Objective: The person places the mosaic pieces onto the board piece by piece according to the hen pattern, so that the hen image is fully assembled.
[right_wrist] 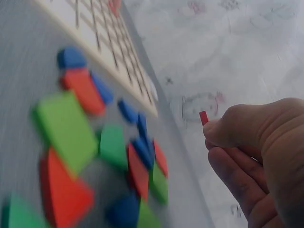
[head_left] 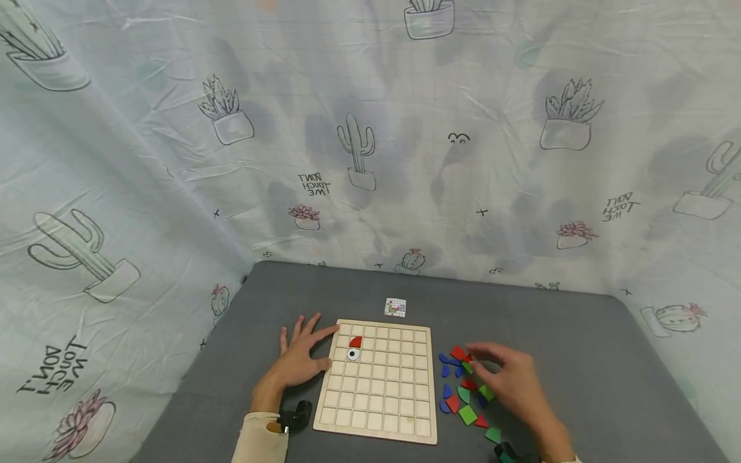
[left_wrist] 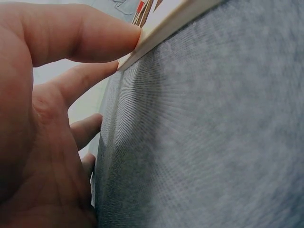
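Observation:
My left hand (head_left: 295, 364) lies spread at the left side of a wooden grid board (head_left: 377, 386), its thumb and index fingertip against the board's edge. In the left wrist view the same thumb (left_wrist: 95, 35) presses on the pale rim. My right hand (head_left: 514, 381) is over the loose pieces to the right of the board. Between its thumb and fingertips it pinches a small red piece (right_wrist: 204, 117), mostly hidden by the fingers. On the grid sit a red curved piece (head_left: 356, 341) and, just below it, a white eye piece (head_left: 353, 354).
Several blue, red and green pieces lie scattered right of the board, among them a light green square (head_left: 467, 415) and a dark green piece (head_left: 493, 435). A small picture card (head_left: 395, 307) lies beyond the board on the grey table (head_left: 324, 286). Patterned curtains (head_left: 428, 212) surround the table.

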The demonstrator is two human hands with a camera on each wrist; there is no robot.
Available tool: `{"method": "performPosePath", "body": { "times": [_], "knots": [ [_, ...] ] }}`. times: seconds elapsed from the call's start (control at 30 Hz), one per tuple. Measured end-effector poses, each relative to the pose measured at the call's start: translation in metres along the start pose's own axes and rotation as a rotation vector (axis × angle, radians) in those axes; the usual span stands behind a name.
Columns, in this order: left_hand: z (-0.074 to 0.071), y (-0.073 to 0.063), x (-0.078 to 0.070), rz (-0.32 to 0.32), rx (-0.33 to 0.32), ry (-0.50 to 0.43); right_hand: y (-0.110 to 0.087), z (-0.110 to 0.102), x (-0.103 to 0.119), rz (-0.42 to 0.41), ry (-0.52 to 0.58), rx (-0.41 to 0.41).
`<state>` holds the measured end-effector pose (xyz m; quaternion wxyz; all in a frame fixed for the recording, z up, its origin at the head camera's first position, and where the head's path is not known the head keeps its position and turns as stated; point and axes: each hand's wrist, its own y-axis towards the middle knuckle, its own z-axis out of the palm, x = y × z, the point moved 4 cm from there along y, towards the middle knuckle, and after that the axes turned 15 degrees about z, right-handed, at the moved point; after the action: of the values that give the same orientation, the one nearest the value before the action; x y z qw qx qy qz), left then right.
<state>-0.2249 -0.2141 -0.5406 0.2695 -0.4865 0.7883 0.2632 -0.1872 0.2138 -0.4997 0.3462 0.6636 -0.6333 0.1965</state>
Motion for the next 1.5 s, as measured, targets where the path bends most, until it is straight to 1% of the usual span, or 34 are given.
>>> {"method": "performPosePath", "body": {
  "times": [0.17,0.3,0.4,0.53,0.6,0.7,0.93,1.13,1.5],
  "knots": [
    [0.0,0.0,0.0,0.0,0.004,0.0,0.008,0.017,0.021,-0.063,0.049,0.031],
    [-0.001,0.001,0.001,0.003,0.006,-0.002,0.014,0.031,0.036,-0.069,0.091,0.067],
    [-0.001,0.002,0.001,0.005,0.006,-0.002,0.02,0.042,0.047,-0.08,0.1,0.08],
    [-0.002,0.003,0.001,0.002,0.003,-0.001,0.026,0.057,0.063,-0.137,0.132,0.104],
    [-0.002,0.002,0.001,-0.002,0.001,0.001,0.028,0.065,0.071,-0.164,0.153,0.126],
    [-0.002,0.002,0.001,-0.004,-0.001,0.002,0.031,0.076,0.08,-0.175,0.166,0.169],
    [-0.001,0.001,0.001,-0.013,0.002,0.014,0.038,0.101,0.101,-0.166,0.189,0.287],
    [0.0,0.001,0.0,-0.022,-0.003,0.025,0.041,0.124,0.116,-0.191,0.203,0.361],
    [-0.002,-0.001,0.0,-0.009,-0.006,0.015,0.037,0.166,0.13,-0.247,0.223,0.447]
  ]
}}
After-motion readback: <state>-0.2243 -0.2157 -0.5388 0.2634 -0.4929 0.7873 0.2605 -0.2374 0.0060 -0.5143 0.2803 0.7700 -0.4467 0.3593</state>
